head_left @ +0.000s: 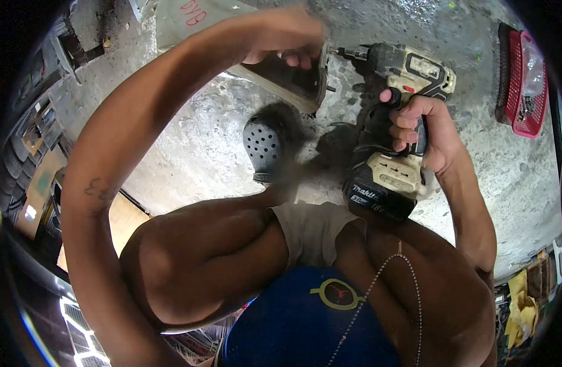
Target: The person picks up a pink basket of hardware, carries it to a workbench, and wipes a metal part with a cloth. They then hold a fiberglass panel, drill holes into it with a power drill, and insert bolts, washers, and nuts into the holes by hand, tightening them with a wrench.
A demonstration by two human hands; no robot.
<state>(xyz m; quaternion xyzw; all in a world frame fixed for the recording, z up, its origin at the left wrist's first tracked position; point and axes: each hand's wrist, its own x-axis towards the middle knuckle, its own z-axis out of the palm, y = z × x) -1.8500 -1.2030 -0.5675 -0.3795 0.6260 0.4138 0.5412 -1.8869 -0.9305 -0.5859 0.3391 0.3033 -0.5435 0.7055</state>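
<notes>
My right hand [415, 125] is wrapped round the grip of a Makita cordless impact driver [409, 73], index finger at the trigger. Its black 18V battery [379, 194] hangs low, over my right thigh. The driver's nose points left, its tip right at the rim of a grey box-like housing [281, 82] with red handwriting on it. A short bolt [331, 89] juts from that same rim. My left hand [293, 40], slightly blurred, reaches over the housing with its fingers curled inside the open end, gripping the edge.
On the concrete floor [189, 140] below the housing is a dark perforated clog [264, 147]. A red plastic basket [525, 85] holding a clear bag stands at the right. Stacked parts [33, 137] line the left side, and a yellow cloth [522, 309] lies at lower right.
</notes>
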